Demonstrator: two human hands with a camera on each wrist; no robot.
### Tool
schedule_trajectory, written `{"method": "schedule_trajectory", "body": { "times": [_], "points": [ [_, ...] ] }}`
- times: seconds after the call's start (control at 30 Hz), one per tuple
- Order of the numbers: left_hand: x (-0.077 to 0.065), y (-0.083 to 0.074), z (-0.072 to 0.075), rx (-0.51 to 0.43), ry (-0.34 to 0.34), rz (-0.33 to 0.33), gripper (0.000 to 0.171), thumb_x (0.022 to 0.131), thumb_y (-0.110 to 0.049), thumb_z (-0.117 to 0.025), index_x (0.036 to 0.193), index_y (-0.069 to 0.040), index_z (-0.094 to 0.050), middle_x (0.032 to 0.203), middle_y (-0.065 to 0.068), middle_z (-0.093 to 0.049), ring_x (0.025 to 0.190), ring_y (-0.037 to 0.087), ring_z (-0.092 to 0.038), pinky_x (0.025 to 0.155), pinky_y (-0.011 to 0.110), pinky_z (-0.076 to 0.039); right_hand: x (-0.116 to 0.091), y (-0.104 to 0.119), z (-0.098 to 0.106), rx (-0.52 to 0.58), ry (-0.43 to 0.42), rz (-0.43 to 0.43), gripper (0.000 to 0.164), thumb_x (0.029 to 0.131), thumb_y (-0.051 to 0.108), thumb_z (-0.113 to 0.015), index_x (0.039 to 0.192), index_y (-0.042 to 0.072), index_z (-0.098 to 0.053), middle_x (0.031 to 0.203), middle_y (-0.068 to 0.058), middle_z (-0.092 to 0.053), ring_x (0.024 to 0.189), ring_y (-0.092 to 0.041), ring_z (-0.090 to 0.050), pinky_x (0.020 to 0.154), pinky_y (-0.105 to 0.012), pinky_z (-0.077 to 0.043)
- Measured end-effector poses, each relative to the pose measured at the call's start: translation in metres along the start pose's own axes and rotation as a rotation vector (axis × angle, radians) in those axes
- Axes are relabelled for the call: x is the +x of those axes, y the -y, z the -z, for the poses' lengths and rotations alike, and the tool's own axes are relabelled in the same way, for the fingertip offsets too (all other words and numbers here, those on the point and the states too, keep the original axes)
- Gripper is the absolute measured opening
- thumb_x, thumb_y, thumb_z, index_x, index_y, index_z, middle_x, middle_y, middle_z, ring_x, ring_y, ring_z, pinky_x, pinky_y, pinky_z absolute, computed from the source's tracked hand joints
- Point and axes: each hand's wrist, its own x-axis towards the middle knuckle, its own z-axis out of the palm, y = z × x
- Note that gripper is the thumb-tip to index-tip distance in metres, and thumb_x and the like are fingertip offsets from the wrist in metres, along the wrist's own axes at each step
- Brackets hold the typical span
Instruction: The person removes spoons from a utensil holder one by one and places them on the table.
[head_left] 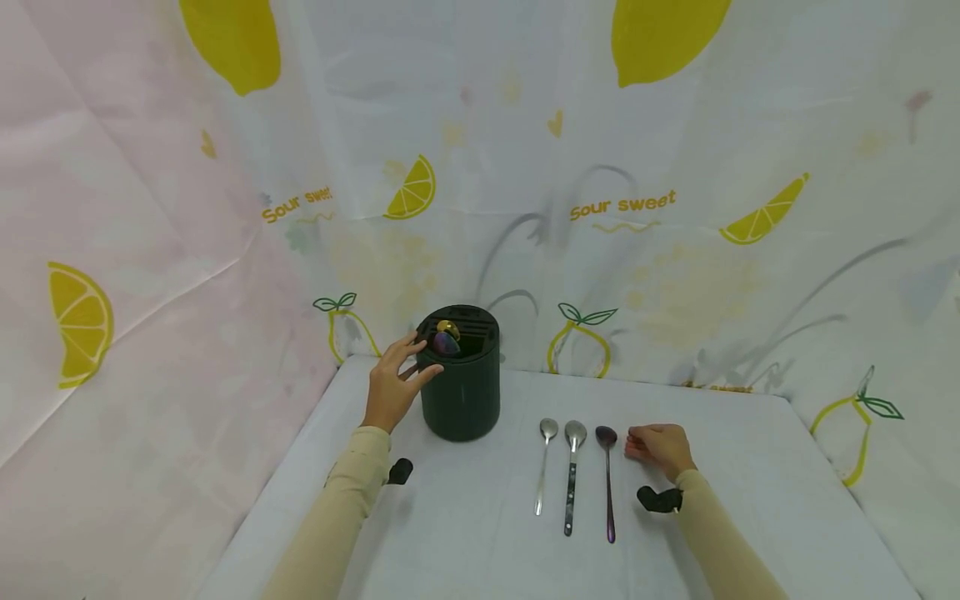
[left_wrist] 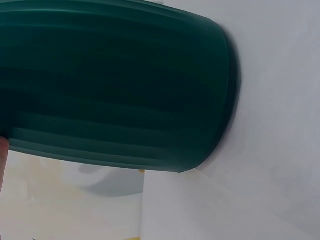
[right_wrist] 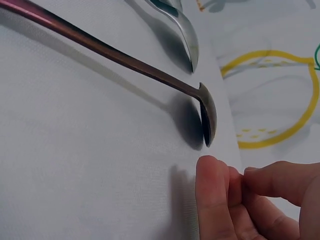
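While the left hand (head_left: 390, 392), fingers spread and grasping nothing, is at the upper left side of the green holder (head_left: 461, 404), the right hand (head_left: 666, 446), loosely curled and empty, is beyond three spoons (head_left: 572, 479) to the holder's right. These look like stiff, light, slippery metal, probably best pinched mid-handle. White tabletop (head_left: 472, 533) lies under the holder, lemon-printed fabric (head_left: 495, 125) behind it.

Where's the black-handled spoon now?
In the head view, the black-handled spoon lies right of centre on the table, between a silver spoon and a purple spoon.
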Motion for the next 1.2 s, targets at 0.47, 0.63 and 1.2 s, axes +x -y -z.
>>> {"method": "schedule_trajectory", "body": {
  "times": [0.47,0.63,1.2],
  "points": [
    [-0.001,0.001,-0.001,-0.006,-0.005,-0.016,0.053,0.081,-0.032,-0.08,0.129,-0.013,-0.064,0.144,0.005,-0.049,0.132,0.022,-0.045,0.089,0.038,-0.056,0.004,0.024,-0.007,-0.077,-0.028,0.106,0.036,0.095,0.004,-0.057,0.116,-0.024,-0.055,0.08,-0.011,-0.07,0.066,-0.011,-0.068,0.066,-0.026,-0.061],
    [0.001,0.002,-0.001,-0.011,-0.011,-0.022,0.053,0.082,-0.03,-0.08,0.129,-0.014,-0.064,0.143,0.004,-0.049,0.132,0.022,-0.045,0.089,0.039,-0.056,0.006,0.031,-0.005,-0.083,-0.016,0.121,0.036,0.097,0.004,-0.055,0.117,-0.025,-0.054,0.085,-0.015,-0.07,0.069,-0.011,-0.068,0.066,-0.025,-0.061],
    [-0.001,-0.003,0.0,-0.003,-0.022,-0.039,0.052,0.081,-0.027,-0.081,0.127,-0.01,-0.065,0.142,0.008,-0.051,0.13,0.026,-0.047,0.087,0.043,-0.057,0.005,0.073,-0.041,-0.022,0.074,0.209,0.035,0.098,0.007,-0.057,0.117,-0.022,-0.057,0.089,-0.016,-0.07,0.072,-0.014,-0.07,0.07,-0.028,-0.061]
  ]
}}
